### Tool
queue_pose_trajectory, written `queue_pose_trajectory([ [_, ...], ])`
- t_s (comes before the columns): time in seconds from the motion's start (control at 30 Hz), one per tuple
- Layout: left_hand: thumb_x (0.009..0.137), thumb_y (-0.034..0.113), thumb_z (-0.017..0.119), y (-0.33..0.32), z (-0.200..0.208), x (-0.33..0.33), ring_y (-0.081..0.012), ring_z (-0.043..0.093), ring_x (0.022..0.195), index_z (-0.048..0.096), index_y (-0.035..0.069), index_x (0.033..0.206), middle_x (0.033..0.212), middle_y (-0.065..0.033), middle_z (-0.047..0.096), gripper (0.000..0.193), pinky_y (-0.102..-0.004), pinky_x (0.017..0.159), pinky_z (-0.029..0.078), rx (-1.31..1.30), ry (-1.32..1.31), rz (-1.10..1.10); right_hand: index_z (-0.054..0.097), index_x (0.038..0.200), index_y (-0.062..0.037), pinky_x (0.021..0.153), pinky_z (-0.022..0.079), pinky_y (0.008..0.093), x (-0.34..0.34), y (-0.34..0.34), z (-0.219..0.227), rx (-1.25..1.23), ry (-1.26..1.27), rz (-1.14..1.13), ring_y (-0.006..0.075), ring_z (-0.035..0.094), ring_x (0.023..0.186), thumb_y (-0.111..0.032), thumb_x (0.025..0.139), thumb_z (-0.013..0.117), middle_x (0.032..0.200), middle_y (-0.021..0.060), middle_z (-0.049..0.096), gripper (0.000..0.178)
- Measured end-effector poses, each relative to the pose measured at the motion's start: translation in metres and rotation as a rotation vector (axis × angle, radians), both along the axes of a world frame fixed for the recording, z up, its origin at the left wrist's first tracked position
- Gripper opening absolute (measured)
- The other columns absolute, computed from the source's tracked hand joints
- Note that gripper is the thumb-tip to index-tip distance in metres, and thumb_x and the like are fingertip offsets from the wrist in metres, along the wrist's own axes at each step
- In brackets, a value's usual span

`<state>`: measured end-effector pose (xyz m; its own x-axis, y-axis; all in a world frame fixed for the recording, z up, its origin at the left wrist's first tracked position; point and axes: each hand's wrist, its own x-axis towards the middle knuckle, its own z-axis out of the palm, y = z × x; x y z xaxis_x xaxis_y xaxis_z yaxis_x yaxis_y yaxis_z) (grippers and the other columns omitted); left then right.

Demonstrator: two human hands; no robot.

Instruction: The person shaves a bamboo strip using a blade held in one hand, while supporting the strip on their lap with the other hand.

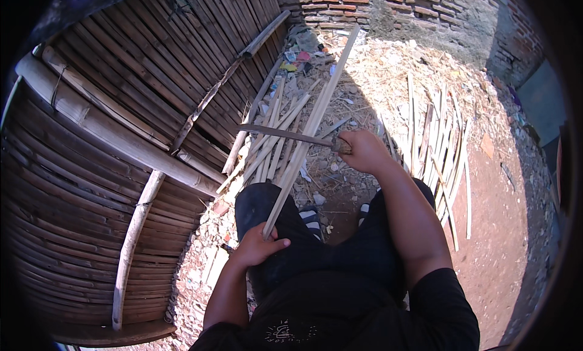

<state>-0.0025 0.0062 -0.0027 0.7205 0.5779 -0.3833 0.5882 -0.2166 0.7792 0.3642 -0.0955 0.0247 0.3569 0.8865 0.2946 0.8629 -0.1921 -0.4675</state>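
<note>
Over my left thigh, my left hand (pixel 260 246) is closed around the near end of a long pale bamboo strip (pixel 322 102). The strip slants up and away to the right, toward the brick wall. My right hand (pixel 363 150) grips the wooden handle of a machete (pixel 285 133) in front of my right knee. The dark blade points left and lies across the strip near its middle; whether its edge touches the strip I cannot tell. Behind and below the blade, a pile of split bamboo strips (pixel 267 156) rests on the ground.
More bamboo strips (pixel 440 144) lie in a heap to the right of my right knee. A slatted bamboo wall (pixel 152 71) with a thick pole (pixel 103 120) stands close on the left. At the back rises a brick wall (pixel 340 0). Rubble and litter (pixel 388 65) cover the ground.
</note>
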Motion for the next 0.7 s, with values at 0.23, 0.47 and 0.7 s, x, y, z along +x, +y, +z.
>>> queue_pose_trajectory([
  [0.23, 0.079, 0.041, 0.092, 0.000, 0.002, 0.001, -0.0105, 0.054, 0.070, 0.058, 0.008, 0.090, 0.076, 0.0009, 0.056, 0.048, -0.0291, 0.064, 0.047, 0.036, 0.022, 0.011, 0.068, 0.100, -0.0124, 0.077, 0.057, 0.0511, -0.044, 0.015, -0.008, -0.165, -0.116, 0.332, 0.0385, 0.071, 0.089, -0.022, 0.076, 0.073, 0.087, 0.0145, 0.070, 0.026],
  [0.47, 0.079, 0.041, 0.092, -0.001, 0.005, 0.003, -0.0108, 0.054, 0.070, 0.058, 0.008, 0.090, 0.076, 0.0007, 0.056, 0.048, -0.0295, 0.064, 0.047, 0.021, 0.031, 0.001, 0.068, 0.103, -0.0093, 0.082, 0.055, 0.0535, -0.004, 0.007, -0.010, -0.062, -0.002, -0.003, 0.0400, 0.070, 0.097, -0.025, 0.082, 0.074, 0.094, 0.0178, 0.071, 0.027],
  [0.7, 0.079, 0.040, 0.092, 0.000, 0.001, 0.001, -0.0107, 0.054, 0.070, 0.057, 0.008, 0.090, 0.076, 0.0010, 0.056, 0.048, -0.0294, 0.063, 0.047, -0.032, 0.023, 0.005, 0.070, 0.107, -0.0058, 0.080, 0.055, 0.0515, 0.010, -0.003, 0.001, -0.020, 0.100, -0.141, 0.0439, 0.069, 0.090, -0.026, 0.084, 0.079, 0.091, 0.0229, 0.071, 0.031],
])
